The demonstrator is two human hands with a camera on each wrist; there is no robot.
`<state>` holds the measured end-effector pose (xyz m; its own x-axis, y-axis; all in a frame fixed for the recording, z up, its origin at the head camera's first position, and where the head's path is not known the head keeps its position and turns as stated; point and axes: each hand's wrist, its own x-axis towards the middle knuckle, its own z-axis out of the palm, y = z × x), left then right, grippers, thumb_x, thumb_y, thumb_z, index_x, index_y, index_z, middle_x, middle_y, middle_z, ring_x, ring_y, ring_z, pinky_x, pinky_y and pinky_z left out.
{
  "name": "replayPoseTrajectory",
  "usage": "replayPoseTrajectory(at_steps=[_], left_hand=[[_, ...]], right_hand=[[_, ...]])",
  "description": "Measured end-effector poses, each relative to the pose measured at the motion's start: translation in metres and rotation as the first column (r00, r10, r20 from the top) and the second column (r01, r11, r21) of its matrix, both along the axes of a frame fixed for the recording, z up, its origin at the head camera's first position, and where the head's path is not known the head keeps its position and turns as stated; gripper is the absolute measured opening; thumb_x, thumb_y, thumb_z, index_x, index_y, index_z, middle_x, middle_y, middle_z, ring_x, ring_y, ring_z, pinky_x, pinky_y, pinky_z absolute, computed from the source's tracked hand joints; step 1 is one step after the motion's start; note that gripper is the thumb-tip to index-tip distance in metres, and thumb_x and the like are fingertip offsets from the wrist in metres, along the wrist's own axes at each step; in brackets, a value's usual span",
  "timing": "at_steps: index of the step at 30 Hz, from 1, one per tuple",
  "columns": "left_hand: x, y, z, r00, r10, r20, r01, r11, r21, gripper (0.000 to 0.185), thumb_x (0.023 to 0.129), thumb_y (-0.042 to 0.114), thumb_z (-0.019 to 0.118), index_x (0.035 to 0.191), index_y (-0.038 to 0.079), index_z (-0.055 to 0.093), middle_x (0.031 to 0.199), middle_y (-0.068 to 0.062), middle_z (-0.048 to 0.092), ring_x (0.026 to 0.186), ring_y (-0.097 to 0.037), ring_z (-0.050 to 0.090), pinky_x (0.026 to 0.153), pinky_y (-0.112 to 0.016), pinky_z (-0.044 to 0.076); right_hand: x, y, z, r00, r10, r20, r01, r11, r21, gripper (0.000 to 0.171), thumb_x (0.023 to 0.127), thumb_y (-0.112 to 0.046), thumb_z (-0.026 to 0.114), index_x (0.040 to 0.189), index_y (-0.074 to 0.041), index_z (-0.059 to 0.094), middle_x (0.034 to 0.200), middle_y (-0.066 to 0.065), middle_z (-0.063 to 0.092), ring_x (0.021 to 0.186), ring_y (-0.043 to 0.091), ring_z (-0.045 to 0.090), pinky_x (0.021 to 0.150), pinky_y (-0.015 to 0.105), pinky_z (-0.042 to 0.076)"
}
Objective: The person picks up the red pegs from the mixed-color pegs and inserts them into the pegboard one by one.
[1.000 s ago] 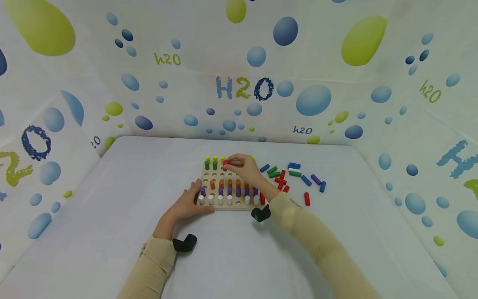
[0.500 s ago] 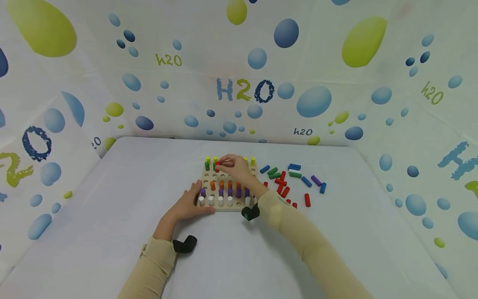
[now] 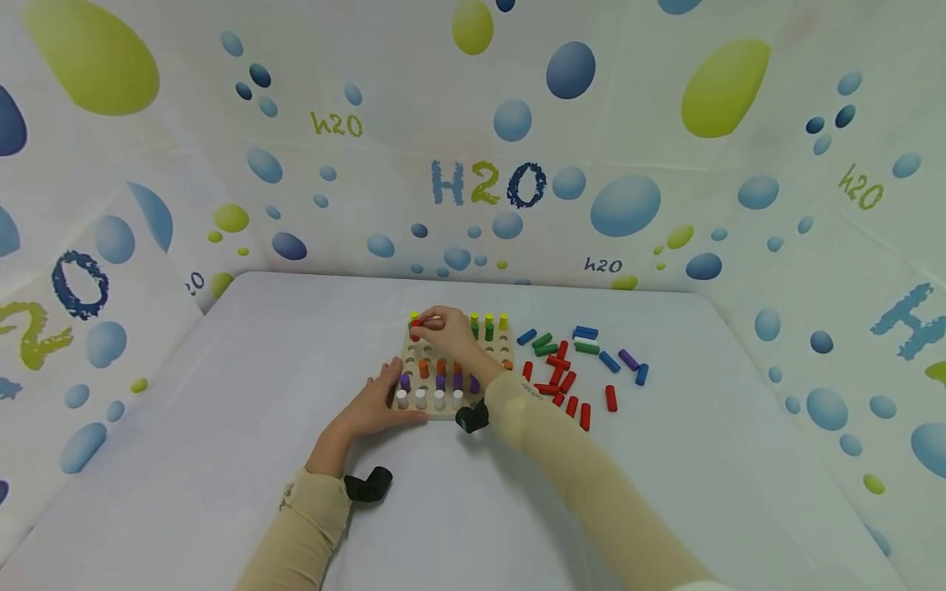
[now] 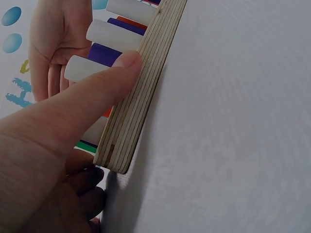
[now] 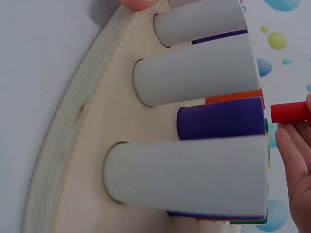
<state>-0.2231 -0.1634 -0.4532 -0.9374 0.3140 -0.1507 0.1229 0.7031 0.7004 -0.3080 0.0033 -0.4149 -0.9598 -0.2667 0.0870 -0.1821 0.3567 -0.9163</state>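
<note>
Left hand (image 3: 373,405) gripping the near-left corner of one pegboard (image 3: 443,415), thumb on its near edge. Four white pegs (image 3: 420,399) show in the nearest row; four purple pegs (image 3: 405,382) stand behind. To the right lie about ten loose red pegs (image 3: 611,398), one loose purple peg (image 3: 628,359) and three loose green pegs (image 3: 587,349). Farther back, the right hand (image 3: 452,335) pinches one red peg (image 5: 286,112) over the far-left corner; four yellow pegs (image 3: 489,319) show in the last row. Only the head view shows the loose pegs; the left wrist view reveals the edge's thin layers.
</note>
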Motion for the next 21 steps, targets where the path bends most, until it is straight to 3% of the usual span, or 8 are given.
replayPoseTrajectory(at_steps=[7,17,21], left_hand=[[0.0,0.0,-0.001,1.0,-0.003,-0.009,0.003,1.0,-0.008,0.11,0.073,0.049,0.072,0.146,0.0,0.006,0.151,-0.019,0.003,0.137,-0.035,-0.001,0.108,-0.054,0.002],[0.0,0.001,-0.002,1.0,0.009,0.017,-0.009,1.0,-0.012,0.111,0.072,0.052,0.071,0.146,0.003,0.006,0.151,-0.017,0.002,0.137,-0.035,-0.002,0.108,-0.055,0.003],[-0.001,0.001,-0.002,1.0,0.01,0.018,-0.01,1.0,-0.009,0.11,0.072,0.052,0.071,0.147,0.003,0.006,0.151,-0.017,0.002,0.137,-0.036,-0.002,0.108,-0.055,0.003]], right_hand=[[-0.008,-0.004,-0.011,1.0,-0.015,-0.022,0.015,0.999,0.039,0.019,0.083,-0.018,0.068,0.096,-0.005,0.066,0.1,0.01,0.067,0.093,0.019,0.064,0.073,0.024,0.052],[-0.007,-0.008,-0.014,0.998,-0.033,0.062,0.032,0.999,0.027,0.019,0.083,-0.014,0.068,0.097,-0.002,0.064,0.099,0.013,0.067,0.086,0.02,0.065,0.067,0.022,0.053],[-0.008,-0.011,-0.014,0.997,-0.051,0.064,0.047,0.996,0.069,0.018,0.083,-0.016,0.069,0.096,-0.004,0.064,0.1,0.011,0.067,0.088,0.018,0.064,0.067,0.021,0.052]])
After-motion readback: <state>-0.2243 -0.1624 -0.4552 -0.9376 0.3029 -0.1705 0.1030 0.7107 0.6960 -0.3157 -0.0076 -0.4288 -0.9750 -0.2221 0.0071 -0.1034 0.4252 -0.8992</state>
